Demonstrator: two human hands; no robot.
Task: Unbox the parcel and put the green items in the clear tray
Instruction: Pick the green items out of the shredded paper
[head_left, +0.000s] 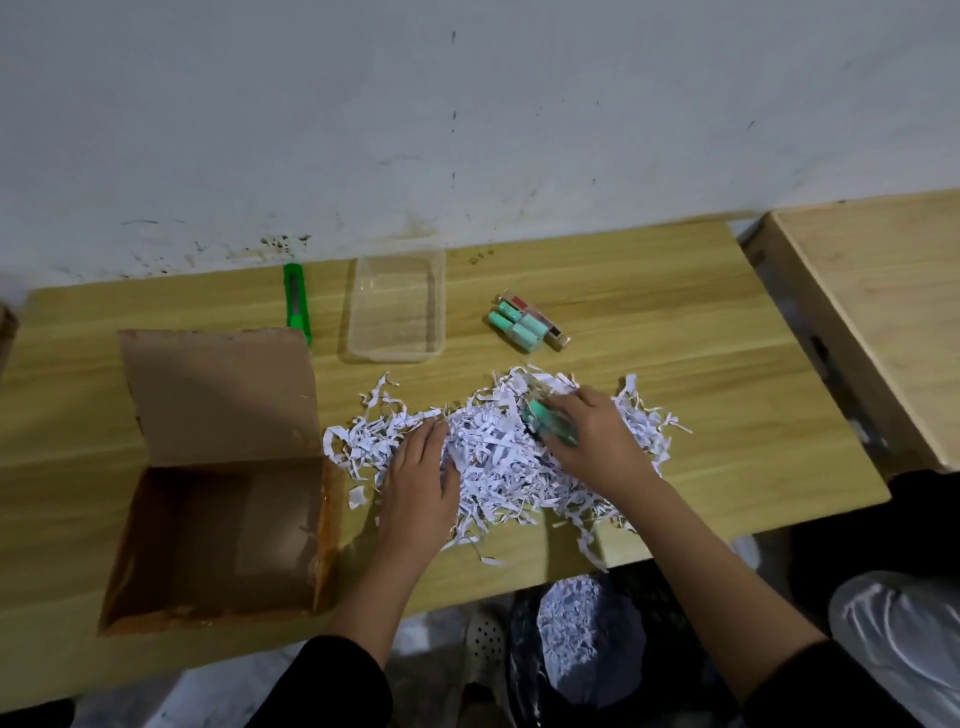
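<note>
Black sleeve (332, 686) nearest; left hand (421, 483) lies flat, grip wide, on the shredded paper (498, 457); atop it, right hand (597, 441) grips a green tube (540, 418) slanting far-left to near-right.

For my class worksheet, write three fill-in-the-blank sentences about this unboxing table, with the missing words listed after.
1. The clear tray is ____.
2. The right hand holds a green item over the ____ shredded paper.
3. The utility knife lies to the ____ of the clear tray.

Missing words: empty; white; left.
</note>
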